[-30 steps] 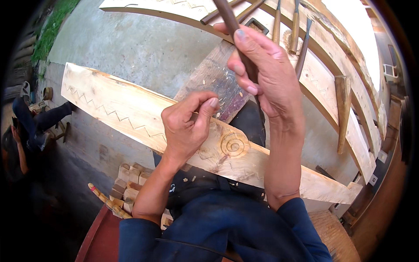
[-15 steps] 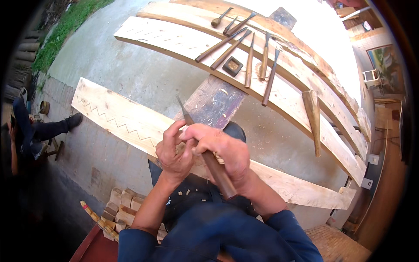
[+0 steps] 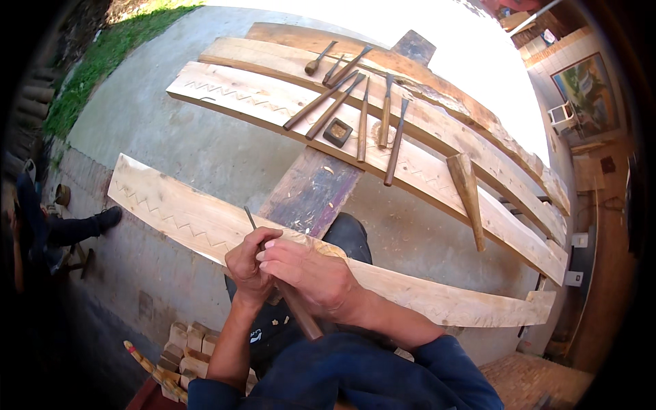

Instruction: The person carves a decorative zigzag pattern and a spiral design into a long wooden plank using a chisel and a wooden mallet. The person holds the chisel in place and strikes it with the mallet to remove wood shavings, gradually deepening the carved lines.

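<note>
A wood-handled carving chisel (image 3: 298,311) slants across my lap, its thin blade pointing up and away to the left. My left hand (image 3: 247,266) is closed round it near the blade. Over the upper handle, my right hand (image 3: 311,277) is closed as well, fingers resting against the left ones. Both hands are above a long pale plank (image 3: 171,212) lying crosswise in front of me, marked with a zigzag line. Partly hidden behind my right hand is a carved patch (image 3: 331,251) on the plank.
Several chisels (image 3: 335,107) and a small dark square box (image 3: 337,132) lie on a farther plank (image 3: 239,102). A tapered wooden mallet (image 3: 468,198) rests there too. Wood blocks (image 3: 195,342) are piled lower left. A person's leg (image 3: 78,227) shows at far left.
My left fingers have closed more tightly round the chisel, and both hands sit slightly farther left. Less of the blade shows now. The whole view has shifted a little.
</note>
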`<state>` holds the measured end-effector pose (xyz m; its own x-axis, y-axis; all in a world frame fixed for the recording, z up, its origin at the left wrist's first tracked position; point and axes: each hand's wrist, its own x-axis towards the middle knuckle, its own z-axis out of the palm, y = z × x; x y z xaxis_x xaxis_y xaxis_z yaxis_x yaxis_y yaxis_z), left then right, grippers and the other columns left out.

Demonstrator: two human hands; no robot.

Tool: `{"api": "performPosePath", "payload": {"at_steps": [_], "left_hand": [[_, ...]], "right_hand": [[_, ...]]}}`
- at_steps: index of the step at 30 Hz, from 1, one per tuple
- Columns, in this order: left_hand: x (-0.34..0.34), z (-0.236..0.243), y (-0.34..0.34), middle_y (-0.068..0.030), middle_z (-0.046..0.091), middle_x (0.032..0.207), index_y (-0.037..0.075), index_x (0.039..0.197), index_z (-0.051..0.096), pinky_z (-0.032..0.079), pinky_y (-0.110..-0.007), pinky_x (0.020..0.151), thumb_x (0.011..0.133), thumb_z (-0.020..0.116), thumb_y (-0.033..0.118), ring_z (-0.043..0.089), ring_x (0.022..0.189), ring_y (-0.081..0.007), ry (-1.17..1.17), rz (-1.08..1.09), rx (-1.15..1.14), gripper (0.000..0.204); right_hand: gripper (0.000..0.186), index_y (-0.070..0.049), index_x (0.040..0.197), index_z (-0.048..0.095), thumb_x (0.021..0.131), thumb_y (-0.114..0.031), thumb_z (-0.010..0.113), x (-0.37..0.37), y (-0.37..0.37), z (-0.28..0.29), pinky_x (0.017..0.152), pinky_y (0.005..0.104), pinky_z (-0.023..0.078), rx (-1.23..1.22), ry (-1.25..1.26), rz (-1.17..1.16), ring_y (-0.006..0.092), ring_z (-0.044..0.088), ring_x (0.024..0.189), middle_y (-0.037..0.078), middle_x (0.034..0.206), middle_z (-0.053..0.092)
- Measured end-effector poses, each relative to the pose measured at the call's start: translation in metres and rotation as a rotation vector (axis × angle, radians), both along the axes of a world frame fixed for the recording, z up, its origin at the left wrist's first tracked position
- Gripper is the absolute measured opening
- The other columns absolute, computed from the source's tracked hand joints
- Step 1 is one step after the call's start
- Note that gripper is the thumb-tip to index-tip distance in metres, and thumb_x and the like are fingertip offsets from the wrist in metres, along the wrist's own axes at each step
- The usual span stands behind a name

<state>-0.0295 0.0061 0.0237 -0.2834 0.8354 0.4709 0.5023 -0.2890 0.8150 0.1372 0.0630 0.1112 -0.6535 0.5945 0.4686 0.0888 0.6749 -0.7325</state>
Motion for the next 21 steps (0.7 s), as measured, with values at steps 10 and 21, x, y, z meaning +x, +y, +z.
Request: {"api": "performPosePath", "payload": {"at_steps": [10,21], "left_hand": [[0.009,-0.026,-0.003,-0.0174,0.079,0.098,-0.002,0.118,0.055,0.065,-0.033,0.073,0.116,0.055,0.017,0.080,0.078,-0.0225,-0.253,0.216,-0.033,0.019],[0.008,-0.019,-0.004,-0.0185,0.079,0.100,-0.003,0.117,0.056,0.064,-0.034,0.075,0.116,0.056,0.017,0.079,0.080,-0.0225,-0.246,0.220,-0.145,0.020]], "right_hand": [[0.038,-0.006,0.121,0.074,0.086,0.007,0.071,0.132,0.197,-0.050,0.093,0.0421,0.063,0.643,-0.686,-0.615,0.0311,0.071,0.123,0.011,0.131,0.073],[0.036,-0.008,0.122,0.074,0.088,0.000,0.071,0.151,0.219,-0.088,0.094,0.0407,0.063,0.696,-0.778,-0.482,0.0286,0.072,0.124,0.009,0.136,0.072]]}}
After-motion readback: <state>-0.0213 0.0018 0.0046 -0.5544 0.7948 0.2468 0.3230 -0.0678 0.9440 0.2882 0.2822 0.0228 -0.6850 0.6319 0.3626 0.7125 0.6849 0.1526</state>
